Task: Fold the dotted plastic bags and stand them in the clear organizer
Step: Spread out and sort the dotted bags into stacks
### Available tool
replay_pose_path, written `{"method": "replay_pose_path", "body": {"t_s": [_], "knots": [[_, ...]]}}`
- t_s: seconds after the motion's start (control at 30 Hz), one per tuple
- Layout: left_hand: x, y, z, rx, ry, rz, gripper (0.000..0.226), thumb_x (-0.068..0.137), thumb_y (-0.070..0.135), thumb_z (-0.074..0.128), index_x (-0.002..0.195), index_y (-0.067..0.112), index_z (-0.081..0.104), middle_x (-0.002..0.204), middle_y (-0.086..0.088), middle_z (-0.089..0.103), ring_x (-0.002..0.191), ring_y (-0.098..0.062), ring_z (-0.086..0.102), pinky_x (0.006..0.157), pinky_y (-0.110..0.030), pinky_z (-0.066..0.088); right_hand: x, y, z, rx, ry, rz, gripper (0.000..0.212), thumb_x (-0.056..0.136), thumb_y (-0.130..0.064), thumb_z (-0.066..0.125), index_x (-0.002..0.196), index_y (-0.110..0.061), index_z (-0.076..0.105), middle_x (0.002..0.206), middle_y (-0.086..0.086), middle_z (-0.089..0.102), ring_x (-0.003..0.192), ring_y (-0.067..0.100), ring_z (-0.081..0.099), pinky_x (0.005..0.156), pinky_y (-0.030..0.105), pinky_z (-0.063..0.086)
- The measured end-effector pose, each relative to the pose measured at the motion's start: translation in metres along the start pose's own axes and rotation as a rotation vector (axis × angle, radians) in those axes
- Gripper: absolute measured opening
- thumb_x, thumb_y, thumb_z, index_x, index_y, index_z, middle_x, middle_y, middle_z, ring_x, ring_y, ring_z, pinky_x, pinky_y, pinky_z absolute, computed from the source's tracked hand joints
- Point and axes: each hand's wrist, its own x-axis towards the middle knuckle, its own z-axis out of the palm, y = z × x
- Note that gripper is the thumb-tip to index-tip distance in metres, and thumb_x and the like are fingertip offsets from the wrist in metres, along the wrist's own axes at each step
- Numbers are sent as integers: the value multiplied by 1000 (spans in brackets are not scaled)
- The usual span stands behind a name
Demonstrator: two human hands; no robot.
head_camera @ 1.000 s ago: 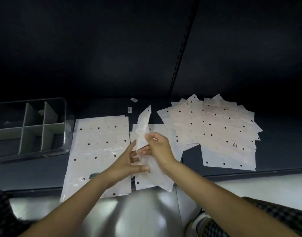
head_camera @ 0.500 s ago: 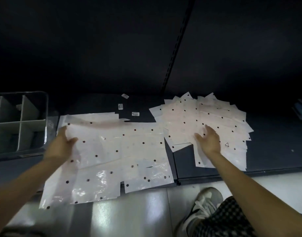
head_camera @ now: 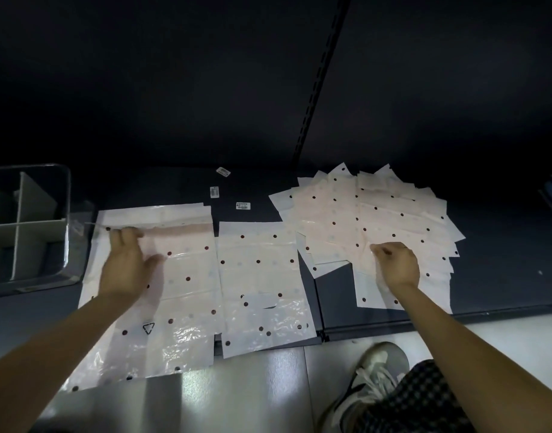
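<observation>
Two hands work dotted bags on a dark shelf.

The left hand (head_camera: 126,264) lies flat, fingers straight, on a white dotted plastic bag (head_camera: 162,295) spread beside a second flat bag (head_camera: 262,285). The right hand (head_camera: 395,264), fingers curled, pinches the fanned pile of dotted bags (head_camera: 371,220). The clear divided plastic organizer (head_camera: 28,226) stands at far left, apart from the bags.

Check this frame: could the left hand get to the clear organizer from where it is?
Probably yes. The left hand lies flat on the left bag, and the clear organizer stands just to its left on the same shelf, with nothing visible between them.
</observation>
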Motion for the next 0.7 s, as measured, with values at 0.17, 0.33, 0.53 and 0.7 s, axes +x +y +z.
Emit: {"method": "replay_pose_path", "body": {"t_s": [0.17,0.33,0.53,0.7], "knots": [[24,11,-5,-82,-60,105,66,91,21,60,147,17,24,150,-10,29,125,-37,44,99,-51,41,0,2,-2,0,-43,-9,33,90,-34,59,113,-11,63,114,11,60,101,30,58,79,34,46],[67,-2,-3,394,-375,59,56,97,51,34,148,35,19,150,-5,29,127,-35,41,108,-46,31,10,11,-3,-107,-156,32,53,87,-33,65,135,-17,49,141,7,37,125,27,44,97,38,43],[58,-16,16,495,-485,36,68,89,65,38,146,44,9,155,4,4,142,-32,9,108,-56,27,15,10,-6,-95,-23,7,16,90,-18,61,96,-9,73,113,12,62,103,32,54,74,31,43],[12,9,20,105,-201,273,63,90,43,57,146,25,32,156,0,22,143,-25,18,115,-42,17,-2,-34,-12,-68,16,-135,22,93,-24,57,89,-4,65,81,14,66,84,32,58,61,31,39]]}}
